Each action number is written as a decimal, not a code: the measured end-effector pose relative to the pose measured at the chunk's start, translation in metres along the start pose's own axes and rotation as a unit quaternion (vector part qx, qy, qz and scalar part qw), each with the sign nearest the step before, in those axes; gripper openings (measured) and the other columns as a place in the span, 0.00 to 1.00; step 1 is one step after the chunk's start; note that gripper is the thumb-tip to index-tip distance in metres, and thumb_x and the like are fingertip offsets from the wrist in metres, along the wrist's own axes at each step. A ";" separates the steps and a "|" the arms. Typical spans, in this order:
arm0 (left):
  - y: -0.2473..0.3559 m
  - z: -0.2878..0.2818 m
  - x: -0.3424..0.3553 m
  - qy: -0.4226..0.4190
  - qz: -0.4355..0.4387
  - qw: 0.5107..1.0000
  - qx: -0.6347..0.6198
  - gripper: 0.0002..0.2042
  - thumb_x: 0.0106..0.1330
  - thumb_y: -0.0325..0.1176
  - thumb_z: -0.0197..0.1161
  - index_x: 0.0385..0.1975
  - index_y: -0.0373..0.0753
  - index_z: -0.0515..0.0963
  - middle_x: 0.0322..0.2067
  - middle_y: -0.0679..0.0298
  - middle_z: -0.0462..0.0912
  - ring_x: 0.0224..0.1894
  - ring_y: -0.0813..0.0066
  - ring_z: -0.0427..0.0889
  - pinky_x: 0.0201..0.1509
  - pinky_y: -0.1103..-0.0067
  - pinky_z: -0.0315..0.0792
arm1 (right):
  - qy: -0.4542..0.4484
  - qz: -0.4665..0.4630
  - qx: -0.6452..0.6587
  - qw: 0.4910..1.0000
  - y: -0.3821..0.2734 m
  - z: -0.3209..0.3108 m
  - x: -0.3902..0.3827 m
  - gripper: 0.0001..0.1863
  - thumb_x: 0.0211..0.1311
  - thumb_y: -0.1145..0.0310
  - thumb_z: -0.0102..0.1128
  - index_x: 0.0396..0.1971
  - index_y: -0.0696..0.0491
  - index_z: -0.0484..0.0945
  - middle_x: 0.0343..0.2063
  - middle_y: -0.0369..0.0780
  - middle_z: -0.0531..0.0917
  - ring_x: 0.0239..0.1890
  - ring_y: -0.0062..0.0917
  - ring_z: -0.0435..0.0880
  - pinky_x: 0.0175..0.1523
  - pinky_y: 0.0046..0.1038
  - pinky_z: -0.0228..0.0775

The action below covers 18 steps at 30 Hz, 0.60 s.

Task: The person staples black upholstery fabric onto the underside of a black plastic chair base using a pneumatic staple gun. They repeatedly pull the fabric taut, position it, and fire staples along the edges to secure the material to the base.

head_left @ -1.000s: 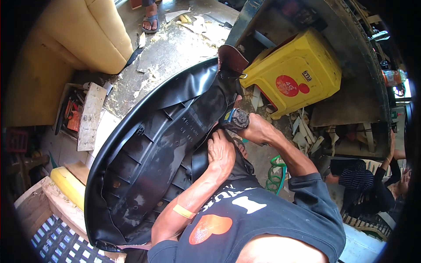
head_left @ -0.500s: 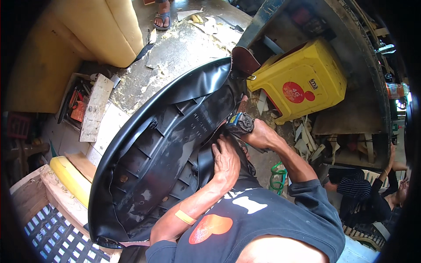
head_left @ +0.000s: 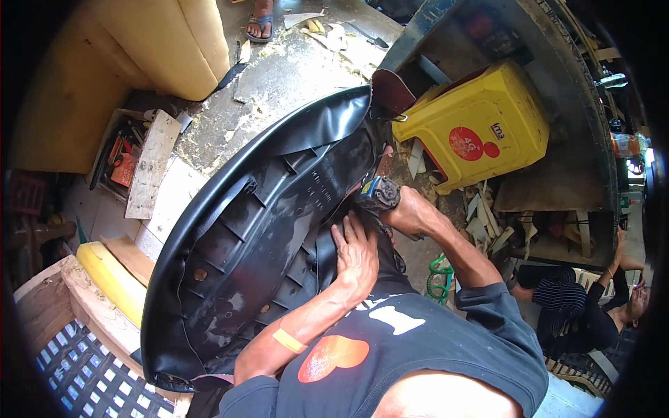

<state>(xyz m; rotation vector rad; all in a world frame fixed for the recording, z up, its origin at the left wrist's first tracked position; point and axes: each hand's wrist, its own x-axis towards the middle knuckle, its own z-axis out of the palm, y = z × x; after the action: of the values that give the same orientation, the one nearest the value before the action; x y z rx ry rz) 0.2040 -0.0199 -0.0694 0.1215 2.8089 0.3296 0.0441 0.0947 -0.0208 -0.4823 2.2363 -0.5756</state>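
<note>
A long motorcycle seat (head_left: 279, 212) lies upside down across my lap, its ribbed black plastic base facing up. Shiny black vinyl cover (head_left: 198, 209) wraps over its rim and folds inward along the edge. My right hand (head_left: 410, 211) is closed around a dark staple gun (head_left: 380, 194), whose nose sits at the seat's near edge; the exact contact point is hidden. Close beside the tool, my left hand (head_left: 358, 254) presses flat on the black cover at that edge, fingers stretched out and holding nothing.
A yellow plastic stool (head_left: 481, 132) lies tipped at the right, near a green coiled hose (head_left: 439, 279). Tools fill a box (head_left: 118, 157) at left beside a wooden crate (head_left: 97, 306). Scraps litter the floor (head_left: 272, 83). Another person (head_left: 585, 306) sits far right; a sandalled foot (head_left: 260, 26) stands ahead.
My left hand has shifted slightly along the cover's edge, its fingers a little more spread. The staple gun has tilted slightly in my right hand, staying at nearly the same spot.
</note>
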 end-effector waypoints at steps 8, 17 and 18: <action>0.001 -0.011 -0.004 -0.098 -0.019 0.992 0.073 0.22 0.74 0.39 0.55 0.66 0.45 0.71 0.77 0.34 0.54 0.80 0.38 0.55 0.73 0.29 0.47 | 0.028 -0.051 0.040 0.998 -0.012 0.005 -0.009 0.18 0.58 0.63 0.65 0.41 0.62 0.84 0.30 0.59 0.87 0.36 0.47 0.92 0.41 0.43 0.81; -0.013 -0.022 -0.028 -0.125 -0.002 0.990 0.071 0.21 0.75 0.38 0.52 0.63 0.37 0.73 0.77 0.34 0.56 0.80 0.40 0.56 0.73 0.29 0.45 | 0.011 0.044 -0.035 0.998 -0.016 0.015 -0.006 0.17 0.57 0.63 0.64 0.36 0.64 0.85 0.28 0.58 0.88 0.32 0.44 0.92 0.38 0.44 0.83; -0.013 -0.024 -0.032 -0.125 0.003 0.985 0.119 0.20 0.76 0.38 0.51 0.63 0.37 0.73 0.77 0.34 0.56 0.80 0.39 0.55 0.72 0.28 0.45 | 0.002 0.031 -0.012 0.999 -0.014 0.015 -0.005 0.17 0.57 0.63 0.64 0.36 0.64 0.84 0.27 0.58 0.87 0.32 0.44 0.92 0.38 0.43 0.82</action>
<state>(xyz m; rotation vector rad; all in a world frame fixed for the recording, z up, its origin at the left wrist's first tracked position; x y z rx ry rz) 0.2258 -0.0412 -0.0405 0.2095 2.5867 -0.0209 0.0611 0.0822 -0.0198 -0.4222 2.2561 -0.5195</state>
